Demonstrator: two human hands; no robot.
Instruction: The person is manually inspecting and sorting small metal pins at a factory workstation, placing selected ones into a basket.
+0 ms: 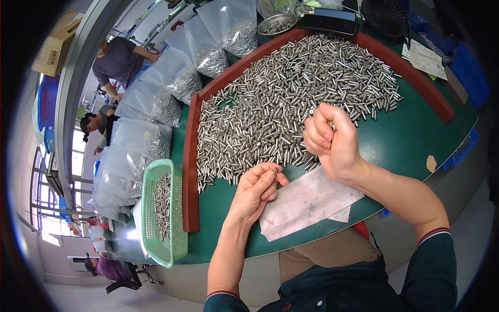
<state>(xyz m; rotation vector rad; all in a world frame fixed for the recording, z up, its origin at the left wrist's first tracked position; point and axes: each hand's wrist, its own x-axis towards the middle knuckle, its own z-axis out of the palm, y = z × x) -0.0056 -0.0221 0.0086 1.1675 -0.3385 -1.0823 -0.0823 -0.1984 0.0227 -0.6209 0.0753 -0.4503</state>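
A wide heap of small shiny metal pins (291, 83) covers the green tabletop in front of me. My left hand (254, 191) is at the heap's near edge, a single metal pin (275, 170) pinched between thumb and fingertips. My right hand (335, 143) is raised over the heap's near right side, its fingers curled into a fist. Whatever that fist holds is hidden by the fingers. Below both hands lies a smudged whitish cloth or paper sheet (312, 203), between them and the table's near edge.
Dark red rails (191, 166) fence the heap. On the left stands a light green basket (179, 244) with pins in it. Several clear bags (184, 78) of pins line the far left. A metal bowl (263, 32) and black fan (383, 18) stand behind; co-workers (118, 65) are farther left.
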